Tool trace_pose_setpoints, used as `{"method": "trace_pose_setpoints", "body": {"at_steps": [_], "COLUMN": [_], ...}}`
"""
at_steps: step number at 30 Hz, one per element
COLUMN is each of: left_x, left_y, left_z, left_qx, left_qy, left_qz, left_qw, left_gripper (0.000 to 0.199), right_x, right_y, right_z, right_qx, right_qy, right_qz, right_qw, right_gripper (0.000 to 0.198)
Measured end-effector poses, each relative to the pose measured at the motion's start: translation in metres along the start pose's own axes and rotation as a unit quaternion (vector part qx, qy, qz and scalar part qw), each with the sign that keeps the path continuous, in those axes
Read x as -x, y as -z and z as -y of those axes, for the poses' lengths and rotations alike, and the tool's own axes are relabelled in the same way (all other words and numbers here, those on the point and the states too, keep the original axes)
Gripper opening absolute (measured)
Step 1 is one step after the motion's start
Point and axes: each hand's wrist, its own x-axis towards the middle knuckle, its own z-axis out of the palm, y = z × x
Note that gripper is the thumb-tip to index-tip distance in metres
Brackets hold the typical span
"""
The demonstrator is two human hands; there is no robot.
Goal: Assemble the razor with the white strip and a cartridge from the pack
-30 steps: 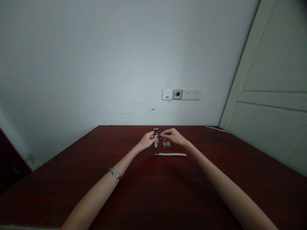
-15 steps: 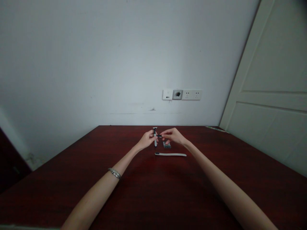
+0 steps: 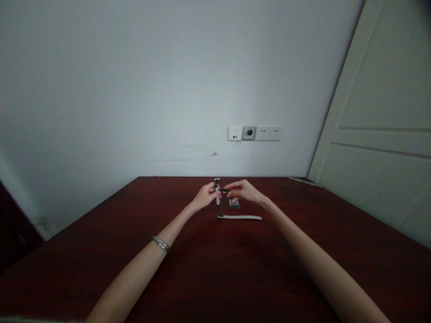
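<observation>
My left hand is closed around a slim light-grey T-topped piece, held upright. It has a dark upper section and a pale crosspiece at the top; its exact kind is unclear. My right hand pinches a small black bar-shaped piece between thumb and fingertips, right beside the grey piece. Whether the two pieces touch I cannot tell. Below the right fingers lies a small dark flat case with a clear look, partly hidden by them. A long light-grey strip with a dark left end lies closer to me.
Everything is on a dark red wooden table. Behind it rises a white wall with sockets and a switch plate. A pale panelled door stands at the right. A thin flat strip lies at the back right edge.
The upright grey piece has shifted very slightly left. The black piece in my right hand has turned a little and shows more of its length. Both hands stay nearly in place.
</observation>
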Motion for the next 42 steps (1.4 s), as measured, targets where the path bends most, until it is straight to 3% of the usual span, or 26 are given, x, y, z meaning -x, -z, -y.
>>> {"method": "trace_pose_setpoints", "body": {"at_steps": [12,15,22,31,42], "left_x": [0.000,0.000,-0.001,-0.004,0.002], "left_y": [0.002,0.001,0.000,0.005,-0.006], "left_z": [0.001,0.000,-0.001,0.008,0.008], "left_qx": [0.013,0.021,0.023,0.020,-0.016], "left_qy": [0.013,0.013,0.013,0.028,0.005], "left_qz": [-0.006,-0.010,-0.012,-0.076,-0.084], "left_qw": [1.000,1.000,1.000,0.997,0.996], "left_gripper": [0.018,0.019,0.020,0.036,0.028], "right_x": [-0.002,-0.002,-0.001,0.000,-0.006], "right_y": [0.007,0.004,0.000,0.003,0.005], "right_z": [-0.007,-0.006,-0.003,-0.002,-0.006], "right_qx": [0.153,0.191,0.278,0.204,0.103], "right_qy": [0.075,0.104,0.172,0.110,0.100], "right_qz": [-0.049,-0.069,-0.107,-0.149,-0.200], "right_qw": [0.984,0.974,0.939,0.961,0.969], "right_gripper": [0.037,0.040,0.025,0.032,0.041]}}
